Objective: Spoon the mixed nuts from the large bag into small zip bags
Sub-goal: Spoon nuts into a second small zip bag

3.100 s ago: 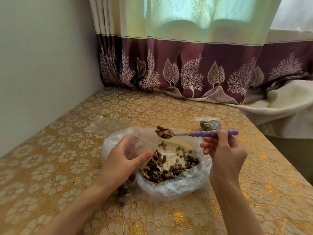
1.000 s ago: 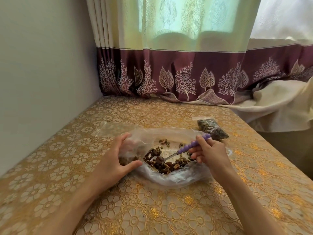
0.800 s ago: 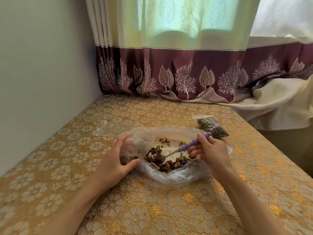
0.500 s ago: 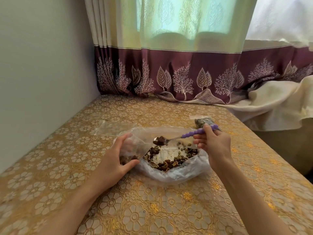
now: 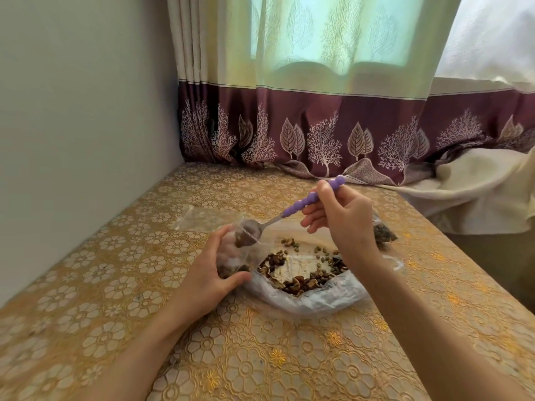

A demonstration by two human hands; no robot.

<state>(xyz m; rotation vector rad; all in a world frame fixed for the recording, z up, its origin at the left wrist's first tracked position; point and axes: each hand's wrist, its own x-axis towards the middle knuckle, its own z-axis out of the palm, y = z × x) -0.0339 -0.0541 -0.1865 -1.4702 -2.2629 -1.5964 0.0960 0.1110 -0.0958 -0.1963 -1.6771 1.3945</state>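
The large clear bag (image 5: 312, 296) lies open on the table with mixed nuts (image 5: 301, 270) spread inside. My left hand (image 5: 208, 276) grips a small zip bag (image 5: 234, 250) upright at the large bag's left edge; some nuts sit in its bottom. My right hand (image 5: 341, 221) holds a spoon by its purple beaded handle (image 5: 309, 198). The spoon's metal bowl (image 5: 252, 230) is tilted down into the small bag's mouth, with nuts at its tip.
A filled small bag (image 5: 382, 235) lies behind my right hand. An empty zip bag (image 5: 202, 218) lies flat farther back on the left. A gold floral cloth (image 5: 115, 285) covers the table. A wall runs along the left, curtains (image 5: 318, 134) hang behind, and the table edge is at right.
The spoon dug into the nuts in the large bag, lifted out loaded, then swung left. Its bowl now tips into the small bag that my left hand has kept holding.
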